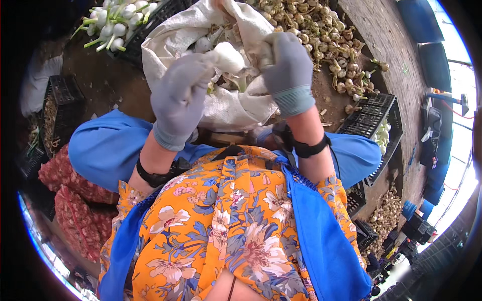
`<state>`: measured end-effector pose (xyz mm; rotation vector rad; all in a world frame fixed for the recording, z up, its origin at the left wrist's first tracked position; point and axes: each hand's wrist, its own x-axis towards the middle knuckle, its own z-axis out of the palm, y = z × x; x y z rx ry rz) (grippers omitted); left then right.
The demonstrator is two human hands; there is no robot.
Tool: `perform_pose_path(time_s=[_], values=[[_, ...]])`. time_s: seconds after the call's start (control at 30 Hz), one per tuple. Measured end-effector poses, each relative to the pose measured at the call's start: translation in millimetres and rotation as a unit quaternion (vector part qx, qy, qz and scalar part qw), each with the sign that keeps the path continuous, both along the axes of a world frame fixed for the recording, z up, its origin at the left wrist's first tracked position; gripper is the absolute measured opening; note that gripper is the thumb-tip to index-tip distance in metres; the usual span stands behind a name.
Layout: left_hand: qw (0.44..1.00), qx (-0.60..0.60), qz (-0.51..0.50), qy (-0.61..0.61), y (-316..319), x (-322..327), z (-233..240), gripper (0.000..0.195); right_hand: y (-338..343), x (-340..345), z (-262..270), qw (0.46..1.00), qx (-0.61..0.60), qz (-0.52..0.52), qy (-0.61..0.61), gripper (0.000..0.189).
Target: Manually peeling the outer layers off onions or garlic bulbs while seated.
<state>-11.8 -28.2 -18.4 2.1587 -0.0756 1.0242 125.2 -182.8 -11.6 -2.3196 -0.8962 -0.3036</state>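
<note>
My left hand, in a grey knit glove, grips a peeled white garlic bulb between its fingertips. Right of the bulb and apart from it, my right hand wears a matching glove with its fingers curled in. Whether a scrap of skin is pinched in those fingers is hard to make out. Beneath both hands gapes a white woven sack, its rim rolled outward. Papery garlic peelings and bits of stalk lie inside it. The far part of the sack's rim rises between my hands.
Untrimmed garlic bulbs are heaped at the upper right. White bulbs with green stalks fill a black crate at the upper left. Another black plastic crate stands by my right knee. Red mesh sacks lie at the left. A wooden board runs along the right.
</note>
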Motion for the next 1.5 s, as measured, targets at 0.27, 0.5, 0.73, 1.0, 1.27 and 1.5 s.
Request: perform_pose_path(time_s=[0.27, 0.5, 0.73, 1.0, 1.27, 1.5], values=[[0.671, -0.711, -0.205, 0.045, 18.3, 4.9, -9.2, 0.021, -21.9, 0.9, 10.9, 0.885, 0.274, 0.120, 0.358, 0.021], [0.474, -0.836, -0.250, 0.120, 21.9, 15.7, -11.5, 0.023, -23.3, -6.2, 15.8, 0.822, 0.349, 0.139, 0.427, 0.019], [0.645, -0.710, -0.177, 0.220, -9.6, 34.6, 5.6, 0.020, -28.5, -6.8, -0.3, 0.887, 0.330, 0.125, 0.297, 0.043], [0.802, -0.513, -0.055, 0.300, -49.1, 51.8, 26.3, 0.022, -34.9, -3.1, -7.2, 0.972, 0.187, 0.021, -0.144, 0.038], [0.804, -0.500, -0.036, 0.319, -54.0, 59.8, 26.5, 0.019, -45.8, 18.0, -16.4, 0.981, 0.104, -0.040, -0.161, 0.017], [0.792, -0.521, -0.022, 0.318, -44.5, 64.1, 19.0, 0.020, -78.4, 48.9, -14.2, 0.988, 0.110, -0.067, -0.091, 0.026]])
